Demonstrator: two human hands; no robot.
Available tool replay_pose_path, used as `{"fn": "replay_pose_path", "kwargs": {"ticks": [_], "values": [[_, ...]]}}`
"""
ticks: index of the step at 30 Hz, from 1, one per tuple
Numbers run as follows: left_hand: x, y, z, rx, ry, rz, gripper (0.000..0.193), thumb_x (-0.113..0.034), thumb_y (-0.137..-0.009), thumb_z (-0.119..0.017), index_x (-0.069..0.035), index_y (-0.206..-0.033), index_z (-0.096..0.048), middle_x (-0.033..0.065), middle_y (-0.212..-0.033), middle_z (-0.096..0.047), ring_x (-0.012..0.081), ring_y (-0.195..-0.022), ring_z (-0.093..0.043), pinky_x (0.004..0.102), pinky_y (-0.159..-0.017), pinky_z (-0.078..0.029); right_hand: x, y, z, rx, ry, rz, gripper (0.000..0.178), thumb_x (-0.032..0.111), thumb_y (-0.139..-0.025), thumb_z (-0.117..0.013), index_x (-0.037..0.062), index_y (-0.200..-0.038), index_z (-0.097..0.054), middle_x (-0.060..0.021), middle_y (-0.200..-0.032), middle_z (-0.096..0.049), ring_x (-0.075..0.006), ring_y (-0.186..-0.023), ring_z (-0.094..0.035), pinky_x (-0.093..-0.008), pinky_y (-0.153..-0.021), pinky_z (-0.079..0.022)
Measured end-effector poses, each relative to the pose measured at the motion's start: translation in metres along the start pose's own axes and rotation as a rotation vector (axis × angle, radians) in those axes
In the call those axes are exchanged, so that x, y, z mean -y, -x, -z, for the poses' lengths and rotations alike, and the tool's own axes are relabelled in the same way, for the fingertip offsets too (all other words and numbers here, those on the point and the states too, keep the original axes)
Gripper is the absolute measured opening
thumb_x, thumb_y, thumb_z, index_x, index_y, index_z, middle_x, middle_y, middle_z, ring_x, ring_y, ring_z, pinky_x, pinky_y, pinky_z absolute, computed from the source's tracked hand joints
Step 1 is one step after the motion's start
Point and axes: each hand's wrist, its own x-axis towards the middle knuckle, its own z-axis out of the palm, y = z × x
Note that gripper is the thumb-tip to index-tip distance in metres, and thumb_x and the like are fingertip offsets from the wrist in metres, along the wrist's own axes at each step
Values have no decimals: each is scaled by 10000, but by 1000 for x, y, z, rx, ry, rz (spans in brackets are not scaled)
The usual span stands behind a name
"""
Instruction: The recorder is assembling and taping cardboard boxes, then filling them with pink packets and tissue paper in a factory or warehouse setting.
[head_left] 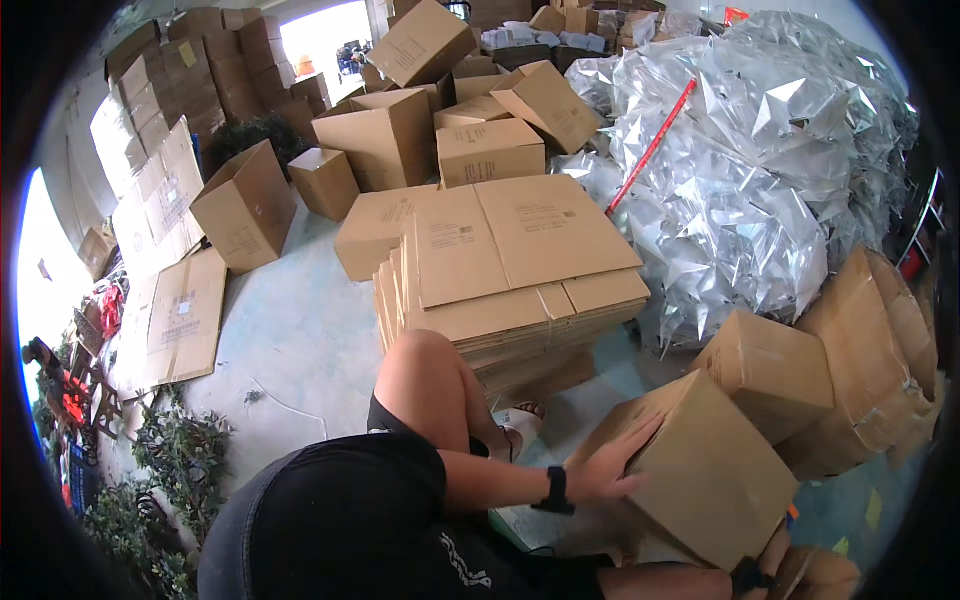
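Note:
A closed brown cardboard box stands tilted in front of me on the right. My left hand presses on its left side, fingers stretched out and thumb apart. At the box's lower right corner is my right hand, its fingers mostly hidden by the box edge and blurred. A small orange piece shows just above that hand; its kind is unclear. Another cardboard piece lies beside my right wrist.
A stack of flattened cartons is ahead of my knee. Behind the box stand a smaller carton and a crumpled open carton. Silvery star decorations pile up at right, a red pole against them. Greenery lies left.

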Motion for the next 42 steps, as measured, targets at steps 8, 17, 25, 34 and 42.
{"fn": "replay_pose_path", "kwargs": {"ticks": [8, 17, 25, 34, 42], "values": [[-71, -151, 32, 183, -142, -502, 659, -289, -776, -656, 3, -1361, -576, 351, -1542, -337, 482, -1371, -428, 445, -1147, -344, -34, 33, -20, -84, -206, 155, 551, 417, -1057, -494, -44, -1354, -546, -149, -1256, -658, -266, -1081, -668, -374, -862, -558], [-130, -222, 51, 257, -73, -591, 328, -146, -743, -715, -28, -1049, -698, 322, -1198, -609, 491, -1243, -539, 454, -1086, -420, -51, 42, -50, -111, -105, 369, 535, 393, -1047, -515, -46, -1351, -543, -157, -1259, -654, -265, -1089, -662, -373, -872, -549], [-122, -256, 102, 277, -20, -625, 230, -91, -775, -662, 1, -978, -717, 187, -1018, -706, 386, -1182, -610, 438, -1161, -349, -35, 69, -90, -165, 33, 565, 522, 373, -1038, -534, -47, -1348, -540, -164, -1262, -650, -265, -1096, -658, -372, -881, -540], [-135, -237, 127, 197, 103, -622, 142, -98, -790, -636, 11, -859, -695, 114, -878, -709, 282, -997, -679, 447, -1178, -351, 22, 91, -147, -203, 235, 849, 509, 349, -1027, -555, -49, -1344, -537, -171, -1264, -645, -264, -1103, -652, -371, -890, -531], [-235, -197, 188, 128, 319, -820, 176, -131, -816, -647, 20, -862, -726, 112, -935, -740, 315, -1203, -624, 387, -1075, -418, 118, 96, -204, -214, 450, 1194, 499, 328, -1018, -574, -51, -1341, -534, -178, -1267, -642, -263, -1110, -647, -370, -899, -523]]}}
